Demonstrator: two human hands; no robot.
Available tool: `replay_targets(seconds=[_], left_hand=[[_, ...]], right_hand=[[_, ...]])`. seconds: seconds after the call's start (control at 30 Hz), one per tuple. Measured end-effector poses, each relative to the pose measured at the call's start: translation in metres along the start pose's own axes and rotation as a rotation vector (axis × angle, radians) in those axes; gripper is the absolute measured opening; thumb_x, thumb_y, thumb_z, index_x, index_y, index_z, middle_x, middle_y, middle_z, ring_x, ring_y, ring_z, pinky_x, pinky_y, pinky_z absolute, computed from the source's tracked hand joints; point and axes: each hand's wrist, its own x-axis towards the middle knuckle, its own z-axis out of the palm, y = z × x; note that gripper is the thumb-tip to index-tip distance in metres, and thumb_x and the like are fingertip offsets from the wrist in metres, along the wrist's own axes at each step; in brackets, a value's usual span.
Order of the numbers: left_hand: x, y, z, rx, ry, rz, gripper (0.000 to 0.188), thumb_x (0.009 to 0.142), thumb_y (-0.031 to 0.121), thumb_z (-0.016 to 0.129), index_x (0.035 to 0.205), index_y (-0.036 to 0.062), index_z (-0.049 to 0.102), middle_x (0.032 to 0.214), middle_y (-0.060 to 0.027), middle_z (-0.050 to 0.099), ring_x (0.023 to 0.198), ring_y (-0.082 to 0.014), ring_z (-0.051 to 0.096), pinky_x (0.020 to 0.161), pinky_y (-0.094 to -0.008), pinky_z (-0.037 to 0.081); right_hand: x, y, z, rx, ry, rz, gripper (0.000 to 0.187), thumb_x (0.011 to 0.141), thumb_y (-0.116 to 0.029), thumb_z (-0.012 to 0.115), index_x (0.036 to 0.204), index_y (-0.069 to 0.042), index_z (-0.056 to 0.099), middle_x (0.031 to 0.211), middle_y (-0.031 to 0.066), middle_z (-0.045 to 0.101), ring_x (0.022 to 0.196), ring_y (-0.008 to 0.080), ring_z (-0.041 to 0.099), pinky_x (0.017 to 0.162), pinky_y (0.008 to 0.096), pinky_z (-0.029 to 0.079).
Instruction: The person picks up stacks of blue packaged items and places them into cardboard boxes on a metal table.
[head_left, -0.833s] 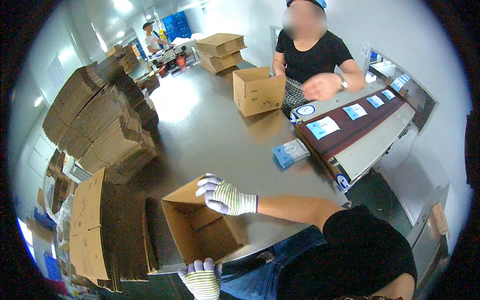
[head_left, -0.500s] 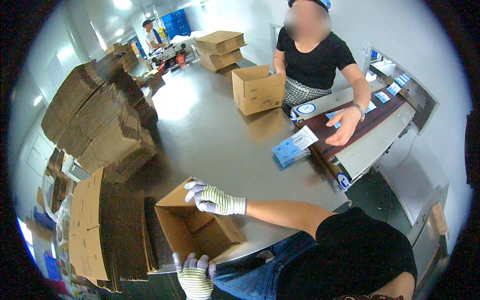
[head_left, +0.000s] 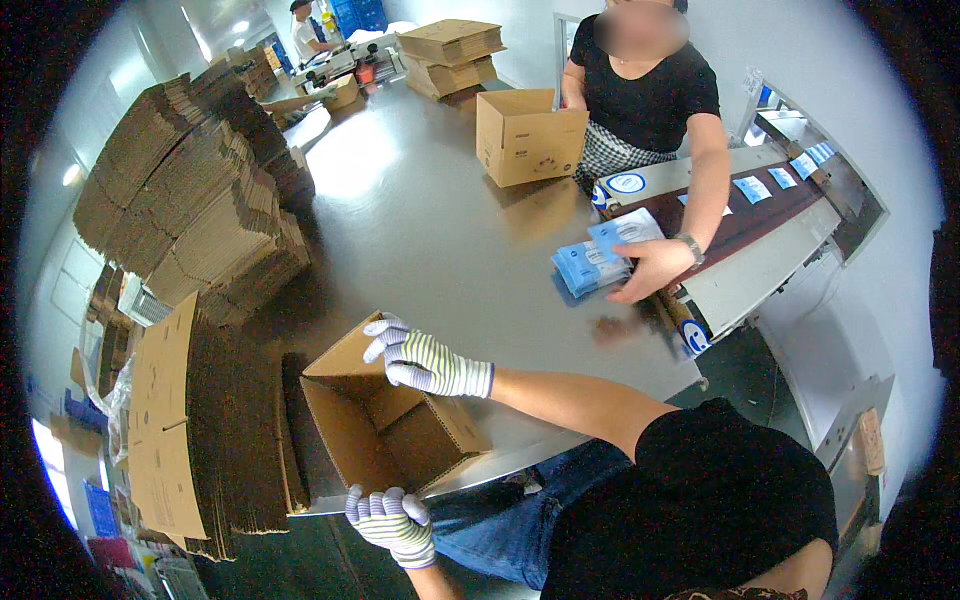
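Observation:
An open cardboard box (head_left: 345, 430) stands at the table's near edge, its mouth toward me and its inside bare. My right hand (head_left: 425, 360), in a striped knit glove, grips the box's far upper edge with bent fingers. Its thumb is hard to make out. Lower down, my left hand (head_left: 392, 522), gloved the same way, has its fingers curled over the near rim. Just left of the box stands a row of flattened cartons (head_left: 165, 430).
Tall stacks of folded cartons (head_left: 190, 190) line the table's left side. Across the metal table (head_left: 430, 240), a co-worker's hand (head_left: 655, 268) is on blue-and-white packets (head_left: 580, 270) beside a conveyor belt (head_left: 750, 210). Another open box (head_left: 530, 140) stands before that person. More flat cartons (head_left: 450, 45) lie farther back.
My left hand has come up to the box's near rim and curled over it. My right hand keeps its place. The co-worker's hand went from the belt to the packet pile.

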Motion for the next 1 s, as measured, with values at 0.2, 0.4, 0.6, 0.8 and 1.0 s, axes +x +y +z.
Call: replay_targets(seconds=[0.2,0.4,0.6,0.8,1.0], left_hand=[[-0.001,0.003,0.005,0.002,0.074,-0.066,0.015,0.084,0.021,0.045,0.072,0.0132,0.048,0.061,-0.0059,0.041,0.063,-0.0252,0.046,0.088,-0.0457,0.042],[0.0,0.006,0.008,-0.003,0.085,-0.092,0.014,0.085,0.018,0.043,0.072,0.0139,0.047,0.06,-0.0049,0.04,0.065,-0.0246,0.047,0.089,-0.0448,0.041],[0.003,0.007,0.009,0.041,0.142,-0.073,0.012,0.085,0.015,0.043,0.073,0.0144,0.046,0.061,-0.0044,0.039,0.061,-0.0224,0.044,0.09,-0.0437,0.041],[0.005,0.01,0.008,0.048,0.151,-0.086,0.008,0.081,0.013,0.045,0.073,0.0144,0.046,0.061,-0.004,0.038,0.06,-0.0221,0.044,0.088,-0.0453,0.042],[0.002,0.01,0.006,0.031,0.131,-0.087,0.007,0.08,0.012,0.046,0.073,0.014,0.046,0.061,-0.0036,0.039,0.06,-0.0227,0.045,0.09,-0.0464,0.042]], right_hand=[[-0.001,0.0,0.0,-0.03,0.016,0.01,0.024,0.087,-0.023,0.053,0.071,-0.005,0.056,0.104,0.0063,0.059,0.12,0.0309,0.043,0.108,0.0431,0.027],[0.0,0.001,0.0,-0.071,0.006,-0.016,0.029,0.087,-0.026,0.051,0.067,-0.006,0.055,0.102,0.0063,0.06,0.118,0.0308,0.044,0.107,0.0433,0.028],[-0.002,0.002,0.0,-0.058,0.031,0.006,0.028,0.087,-0.025,0.052,0.067,-0.006,0.055,0.103,0.0057,0.06,0.118,0.0302,0.044,0.107,0.0431,0.029],[-0.003,0.007,0.003,-0.071,0.049,-0.017,0.028,0.087,-0.026,0.052,0.067,-0.007,0.055,0.104,0.0059,0.06,0.119,0.0304,0.044,0.106,0.0435,0.03],[-0.003,0.006,0.003,-0.084,0.04,-0.037,0.026,0.086,-0.025,0.053,0.068,-0.008,0.055,0.103,0.0062,0.06,0.118,0.0313,0.044,0.106,0.0442,0.03]])
